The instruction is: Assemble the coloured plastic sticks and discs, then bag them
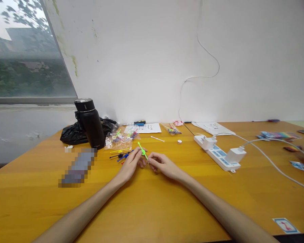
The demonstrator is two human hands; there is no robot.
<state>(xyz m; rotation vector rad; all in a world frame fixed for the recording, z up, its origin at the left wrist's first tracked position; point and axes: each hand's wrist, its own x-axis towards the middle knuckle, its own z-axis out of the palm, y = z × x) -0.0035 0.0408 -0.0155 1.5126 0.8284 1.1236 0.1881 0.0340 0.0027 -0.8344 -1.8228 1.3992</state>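
Left hand (131, 164) and right hand (162, 164) both pinch one green stick (142, 151); the other coloured sticks (121, 155) lie untouched just left, some in bags (118, 139).

Thin, bright green stick (142, 151) of plastic, slender and straight, with a small round knob partway along; tilted, upper end pointing up and left toward the wall, lower end down and right; low over the middle of the counter (152, 202), touching it or not impossible to tell; pinched about the knob by fingertips of the left hand (130, 164); lower tip gripped by fingertips of the right hand (162, 164); finer detail too small to make out.
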